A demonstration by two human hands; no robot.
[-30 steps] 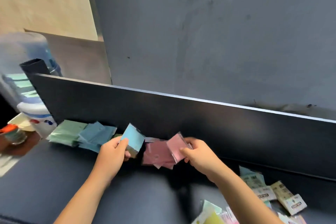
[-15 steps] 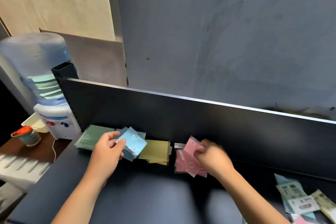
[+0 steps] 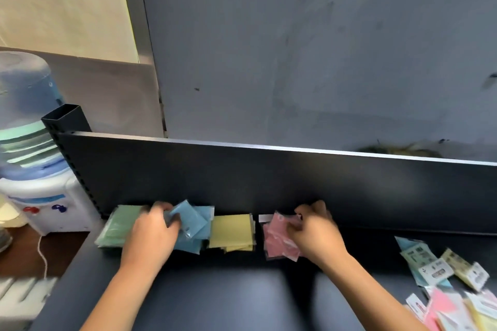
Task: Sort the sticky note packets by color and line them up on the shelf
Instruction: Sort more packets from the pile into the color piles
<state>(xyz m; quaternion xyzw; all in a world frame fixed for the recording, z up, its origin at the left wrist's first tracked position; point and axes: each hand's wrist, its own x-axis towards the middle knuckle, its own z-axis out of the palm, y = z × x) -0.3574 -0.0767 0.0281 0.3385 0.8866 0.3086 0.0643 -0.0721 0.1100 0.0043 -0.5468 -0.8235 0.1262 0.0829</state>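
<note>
The left hand [image 3: 150, 234] pinches a blue packet [image 3: 188, 219] right over the blue pile [image 3: 200, 234]. The right hand [image 3: 314, 234] presses a pink packet [image 3: 279, 223] onto the pink pile [image 3: 278, 246], between yellows [image 3: 231, 231] and loose packets [image 3: 441, 274].

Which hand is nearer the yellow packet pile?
Left. The left hand rests on the blue pile directly beside the yellow pile. The right hand sits at the far side of the pink pile, beyond a gap.
</note>
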